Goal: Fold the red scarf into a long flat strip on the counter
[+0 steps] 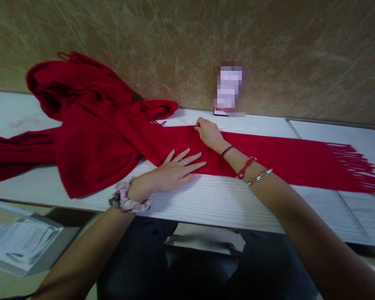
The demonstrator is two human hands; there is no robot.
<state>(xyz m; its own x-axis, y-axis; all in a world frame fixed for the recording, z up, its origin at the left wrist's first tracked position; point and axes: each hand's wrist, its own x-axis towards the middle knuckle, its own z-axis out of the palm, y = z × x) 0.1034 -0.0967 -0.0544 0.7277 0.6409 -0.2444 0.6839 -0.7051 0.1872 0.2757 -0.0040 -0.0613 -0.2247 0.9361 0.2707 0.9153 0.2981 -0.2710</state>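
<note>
Stretching sideways, fringe [351, 156] rightward, scarf [271, 156] underlies splayed left hand [172, 173], right hand [210, 134] pinching it

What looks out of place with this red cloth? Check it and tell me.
No spill or damage stands out. The heap of red cloth to the left of the left hand looks untidy: it lies bunched, while the strip beneath that hand is spread flat. The fringe at the strip's right end splays unevenly.

You can read no text, label or number here: the phone [228, 87] is blurred into blocks, and the grey box [55, 249] shows nothing legible.
</note>
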